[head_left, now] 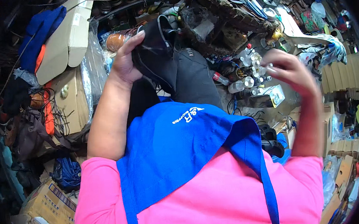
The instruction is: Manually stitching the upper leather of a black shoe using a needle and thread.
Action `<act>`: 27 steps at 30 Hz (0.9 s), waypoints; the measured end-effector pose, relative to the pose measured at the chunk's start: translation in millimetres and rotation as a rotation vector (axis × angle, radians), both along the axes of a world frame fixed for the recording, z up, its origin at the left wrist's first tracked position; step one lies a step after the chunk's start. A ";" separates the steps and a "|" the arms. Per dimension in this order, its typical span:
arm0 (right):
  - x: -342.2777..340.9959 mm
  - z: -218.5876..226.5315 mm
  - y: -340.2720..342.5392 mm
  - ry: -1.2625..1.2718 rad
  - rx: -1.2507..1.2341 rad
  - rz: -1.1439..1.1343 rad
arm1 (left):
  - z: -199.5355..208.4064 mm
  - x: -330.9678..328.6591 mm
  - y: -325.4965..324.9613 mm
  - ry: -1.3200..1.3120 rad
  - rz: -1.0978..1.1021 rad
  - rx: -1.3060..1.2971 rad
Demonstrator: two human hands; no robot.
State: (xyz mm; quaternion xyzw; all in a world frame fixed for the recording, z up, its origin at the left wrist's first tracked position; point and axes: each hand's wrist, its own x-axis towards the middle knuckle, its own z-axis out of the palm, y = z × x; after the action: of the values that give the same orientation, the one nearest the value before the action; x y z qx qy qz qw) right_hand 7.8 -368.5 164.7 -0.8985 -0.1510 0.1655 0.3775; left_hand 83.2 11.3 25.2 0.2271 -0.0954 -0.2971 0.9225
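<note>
My left hand (127, 62) is raised at the left of my lap, thumb up and fingers wrapped behind a black shoe (154, 50). The shoe is tilted, and its opening with a pale edge points up and away from me. A thin light line crosses its side. Off to the right and apart from the shoe, my right hand (287, 67) is lifted above a group of small bottles (249, 82). Its fingers are bent together and somewhat blurred; whatever is between them is too small to make out.
A blue apron (174, 150) covers my lap. Cardboard (62, 41) and dark bags (35, 131) lie at the left. A worn, ragged-edged bin (223, 20) stands ahead with tools and scraps. Boxes (48, 215) fill the near left, and black shoes (271, 140) sit near my right elbow.
</note>
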 end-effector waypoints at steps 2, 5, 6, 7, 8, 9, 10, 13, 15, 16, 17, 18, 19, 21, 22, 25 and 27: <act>23.6 -59.2 45.3 -0.147 0.088 0.073 | 2.7 -7.9 6.3 -0.046 0.024 -0.002; 51.8 -120.4 118.0 -0.046 0.222 0.055 | 5.1 -18.1 11.5 -0.083 0.049 0.003; 54.3 -131.3 138.0 -0.057 0.213 0.069 | 5.7 -21.2 13.8 -0.076 0.048 0.009; 58.8 -137.2 152.0 -0.032 0.295 0.069 | 5.8 -24.0 15.5 -0.036 0.083 0.002; 62.2 -138.7 159.5 0.067 0.286 0.036 | 5.6 -26.4 18.7 -0.038 0.082 0.012; 66.5 -135.8 158.8 -0.006 0.321 0.032 | 4.7 -28.2 21.8 -0.033 0.104 0.013; 70.7 -130.3 154.8 0.010 0.241 -0.036 | 3.1 -28.5 25.4 -0.033 0.121 0.008; 75.6 -101.8 104.2 -0.038 0.351 0.018 | -7.6 -22.6 33.5 -0.035 0.175 0.059; 79.1 -74.5 61.8 -0.159 0.237 -0.014 | -18.5 -15.1 36.2 -0.033 0.206 0.110; 78.4 -58.7 39.3 -0.254 0.234 -0.029 | -24.5 -10.5 36.2 0.043 0.222 0.166; 75.0 -40.4 14.1 -0.421 0.224 -0.096 | -30.3 -7.7 36.3 0.120 0.234 0.223; 65.4 -27.9 -9.0 -0.435 0.366 -0.344 | -36.1 -5.4 35.6 0.123 0.224 0.218; 63.0 -6.7 -35.9 -0.540 0.262 -0.501 | -41.3 -4.3 34.5 0.159 0.272 0.201; 52.7 13.2 -80.9 -0.543 0.388 -0.730 | -50.0 -3.3 30.8 0.323 0.384 0.232; 46.3 16.6 -101.2 -0.420 0.601 -0.861 | -53.2 -3.6 28.7 0.264 0.338 0.184; 36.3 9.6 -146.5 -0.278 0.557 -0.935 | -58.4 -3.4 20.8 0.206 0.179 0.141; 27.7 6.0 -167.5 -0.331 0.636 -0.934 | -59.2 -2.4 15.7 0.251 0.208 0.191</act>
State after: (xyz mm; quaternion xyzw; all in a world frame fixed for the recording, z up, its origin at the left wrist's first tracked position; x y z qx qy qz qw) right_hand 35.5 -536.0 170.7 -0.7263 0.1614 -0.2142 0.6330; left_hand 80.9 26.9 -34.0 0.2832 0.0731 -0.2339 0.9272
